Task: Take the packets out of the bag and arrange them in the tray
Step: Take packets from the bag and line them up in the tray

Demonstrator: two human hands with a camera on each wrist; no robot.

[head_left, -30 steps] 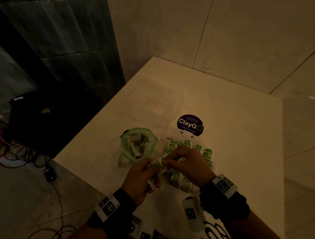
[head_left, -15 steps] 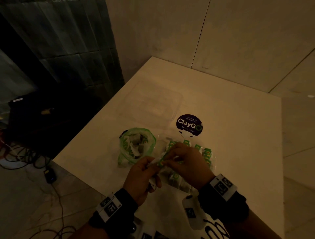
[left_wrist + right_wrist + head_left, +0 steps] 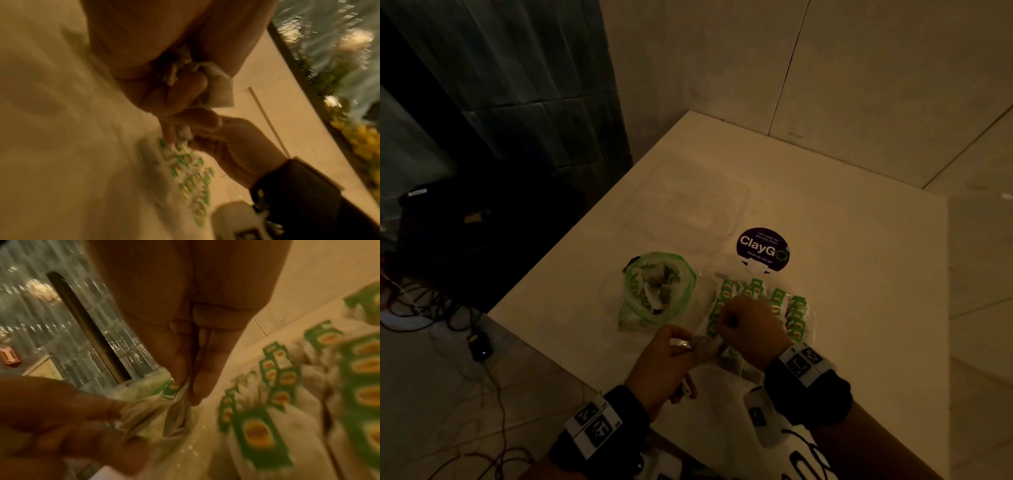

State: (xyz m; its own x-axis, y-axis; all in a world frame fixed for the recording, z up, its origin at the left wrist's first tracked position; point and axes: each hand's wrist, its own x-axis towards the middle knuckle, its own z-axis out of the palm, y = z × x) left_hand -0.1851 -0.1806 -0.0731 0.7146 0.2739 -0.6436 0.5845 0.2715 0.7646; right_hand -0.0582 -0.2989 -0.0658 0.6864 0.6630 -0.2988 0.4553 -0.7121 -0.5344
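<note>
A green plastic bag (image 3: 659,291) with tea-bag packets inside stands open on the white table. To its right a clear tray (image 3: 812,318) holds rows of packets with green and yellow tags (image 3: 796,313). My left hand (image 3: 666,356) grips a small bunch of crumpled packets (image 3: 144,412). My right hand (image 3: 748,325) pinches one packet (image 3: 176,404) of that bunch by its green tag, just over the tray's left side. In the left wrist view a white packet (image 3: 220,87) sticks out of my left fist.
A clear lid (image 3: 688,205) lies on the table behind the bag. A round dark sticker (image 3: 762,248) is behind the tray. The table's left edge (image 3: 585,226) drops to a floor with cables (image 3: 431,308). Walls close off the far side.
My right hand has drawn slightly away from my left, pulling one packet out of the bunch. The bag and tray have not moved.
</note>
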